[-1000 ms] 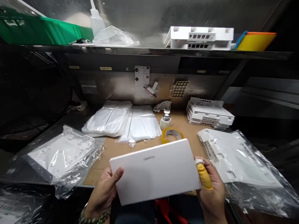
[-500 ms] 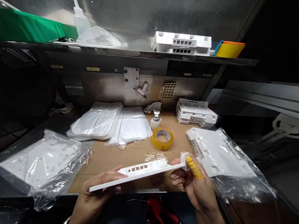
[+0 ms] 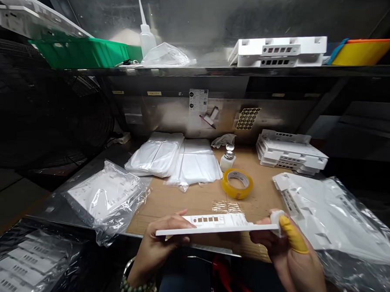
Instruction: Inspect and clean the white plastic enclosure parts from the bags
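A white plastic housing (image 3: 215, 229) is held nearly level and edge-on above the front of the cardboard, its row of square cutouts facing me. My left hand (image 3: 162, 241) grips its left end, thumb on top and fingers beneath. At the right end, my right hand (image 3: 285, 241) has its fingers closed around the housing and a small white wad (image 3: 276, 218). A yellow finger cover (image 3: 294, 236) sits on one digit of that hand. Beyond the housing, a roll of yellow tape (image 3: 237, 184) lies on the cardboard (image 3: 191, 198).
Bagged white parts lie left (image 3: 105, 190) and right (image 3: 329, 208). Behind are stacks of clear bags (image 3: 158, 154), a pump bottle (image 3: 227, 159) and stacked housings (image 3: 290, 152). The shelf holds a green bin (image 3: 82, 54), more housings (image 3: 280, 52) and a yellow container (image 3: 363, 52).
The view has turned left, so the scene sits further right. The housing has gone from tilted up at the right to nearly level, still in both hands.
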Demonstrator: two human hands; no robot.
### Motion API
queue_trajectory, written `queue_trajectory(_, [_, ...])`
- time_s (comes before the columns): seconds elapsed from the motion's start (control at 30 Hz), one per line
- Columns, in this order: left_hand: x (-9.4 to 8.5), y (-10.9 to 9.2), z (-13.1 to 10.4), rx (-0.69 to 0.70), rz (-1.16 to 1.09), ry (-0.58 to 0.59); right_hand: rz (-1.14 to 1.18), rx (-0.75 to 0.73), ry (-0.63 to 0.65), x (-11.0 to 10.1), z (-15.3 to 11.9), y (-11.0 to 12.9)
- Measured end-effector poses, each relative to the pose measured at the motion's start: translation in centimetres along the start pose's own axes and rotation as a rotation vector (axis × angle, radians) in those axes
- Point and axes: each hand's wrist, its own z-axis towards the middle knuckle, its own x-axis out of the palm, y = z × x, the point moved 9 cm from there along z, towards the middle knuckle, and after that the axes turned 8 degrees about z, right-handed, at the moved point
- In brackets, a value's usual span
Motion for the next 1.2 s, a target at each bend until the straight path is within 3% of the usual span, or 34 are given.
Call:
queue_trajectory(0.13, [0.5, 0.5, 0.1, 0.075, -0.054, -0.017, 0.030, -0.017, -0.079, -0.9, 0.3, 0.0])
queue_trajectory(0.2, [-0.1, 1.2, 0.4, 0.052, -0.251, -0.184, 0.063, -0.068, -0.078, -1.2, 0.4, 0.6])
queue_trajectory(0.27, [-0.7, 3.5, 0.3, -0.132, -0.557, -0.454, 0.068, -0.150, -0.060, -1.5, 0.2, 1.3])
queue_trajectory(0.3, [-0.2, 4.8, 0.1, -0.266, -0.718, -0.535, 0.056, -0.191, -0.049, -1.5, -0.1, 1.7])
queue_trajectory(0.33, [1.0, 5.7, 0.1, -0.401, -0.866, -0.526, 0.036, -0.229, -0.032, -1.4, -0.4, 2.0])
queue_trajectory(0.4, [4.0, 5.5, 0.7, -0.564, -1.093, -0.285, -0.057, -0.299, 0.003, -1.0, -1.3, 2.4])
queue_trajectory(0.47, [6.1, 4.0, 1.1, -0.584, -1.214, 0.015, -0.209, -0.332, 0.053, -0.4, -1.9, 2.5])
queue_trajectory(0.5, [6.2, 3.5, 1.1, -0.570, -1.238, 0.087, -0.296, -0.334, 0.079, -0.1, -2.0, 2.5])
queue_trajectory(0.6, [5.1, 3.7, 1.1, -0.553, -1.250, 0.028, -0.545, -0.378, 0.163, 0.1, -1.2, 3.2])
queue_trajectory(0.67, [4.2, 4.2, 1.0, -0.573, -1.241, -0.098, -0.749, -0.545, 0.202, 0.6, -0.8, 4.5])
queue_trajectory(0.77, [3.4, 4.5, 0.7, -0.598, -1.219, -0.256, -0.904, -0.741, 0.295, 2.8, -1.8, 4.9])
queue_trajectory(0.9, [2.9, 4.2, 0.6, -0.576, -1.182, -0.415, -0.839, -0.645, 0.619, 9.4, -5.2, 1.3])
queue_trajectory(1.03, [3.3, 3.0, 0.9, -0.510, -1.171, -0.459, -0.847, -0.718, 0.916, 15.8, -9.3, -2.0])
queue_trajectory(1.2, [3.7, 1.9, 0.8, -0.472, -1.101, -0.443, -0.789, -0.830, 0.916, 17.7, -10.7, -3.3])
